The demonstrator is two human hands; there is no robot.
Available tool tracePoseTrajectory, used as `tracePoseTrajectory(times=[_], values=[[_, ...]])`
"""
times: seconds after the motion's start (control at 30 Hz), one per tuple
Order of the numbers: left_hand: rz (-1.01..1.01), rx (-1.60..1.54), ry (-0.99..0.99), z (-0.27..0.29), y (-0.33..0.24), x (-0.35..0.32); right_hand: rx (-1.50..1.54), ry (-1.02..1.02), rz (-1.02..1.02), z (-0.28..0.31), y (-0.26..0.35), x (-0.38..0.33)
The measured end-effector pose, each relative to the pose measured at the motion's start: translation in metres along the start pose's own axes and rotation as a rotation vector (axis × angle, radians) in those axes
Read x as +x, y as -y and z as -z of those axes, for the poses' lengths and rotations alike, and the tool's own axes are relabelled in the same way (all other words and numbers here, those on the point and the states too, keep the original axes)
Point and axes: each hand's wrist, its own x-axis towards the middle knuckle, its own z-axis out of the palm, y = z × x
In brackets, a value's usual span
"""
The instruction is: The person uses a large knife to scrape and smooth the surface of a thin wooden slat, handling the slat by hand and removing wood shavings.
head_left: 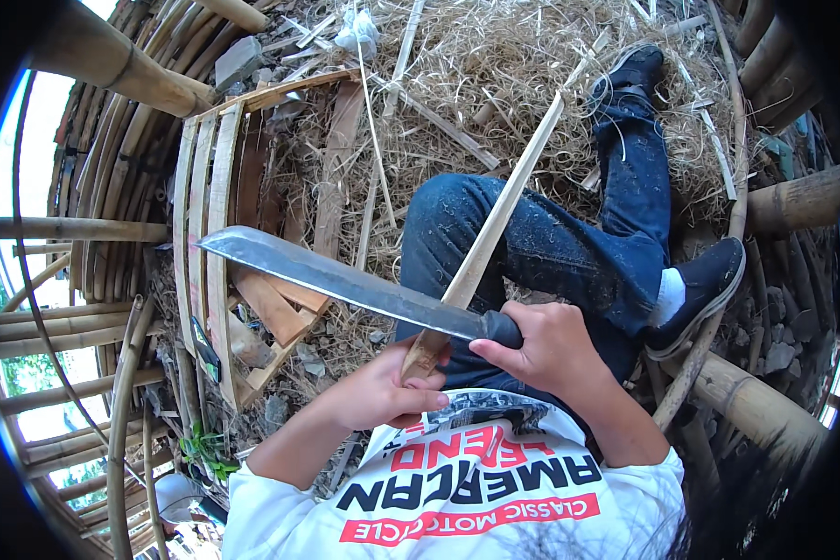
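My right hand (553,347) is wrapped round the dark handle of a machete (341,280). Its broad grey blade points to the left and lies across a long, pale bamboo strip (506,210), close to the strip's lower end. My left hand (383,385) grips that lower end, just below the blade. From there the strip slants up and away to the right, over my jeans, with its far end near my shoe. The fingers of my left hand partly hide the strip's near end.
A wooden slatted crate (226,177) stands at the left, with wood pieces (273,308) inside. Curly shavings (495,56) cover the ground ahead. Bamboo poles (75,230) wall the left side, and a thick pole (747,397) lies at right. A grey block (239,62) rests beyond the crate.
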Motion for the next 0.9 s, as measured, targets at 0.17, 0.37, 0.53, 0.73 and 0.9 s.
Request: tracePoseTrajectory(times=[0.17,0.37,0.53,0.73,0.9], values=[[0.010,-0.029,0.004,-0.001,0.004,-0.001,-0.021,-0.067,0.006,0.001,-0.004,-0.001],[0.003,-0.062,-0.002,-0.002,0.004,-0.005,-0.043,-0.078,0.015,0.001,-0.007,-0.001],[-0.030,-0.095,0.062,-0.001,0.008,-0.005,-0.017,-0.036,-0.126,0.006,-0.028,-0.001],[-0.013,-0.098,0.035,-0.001,0.005,-0.008,-0.095,-0.040,-0.084,0.012,-0.028,0.002],[-0.008,-0.077,0.031,-0.002,0.005,-0.007,-0.082,-0.040,-0.069,0.014,-0.027,0.003]])
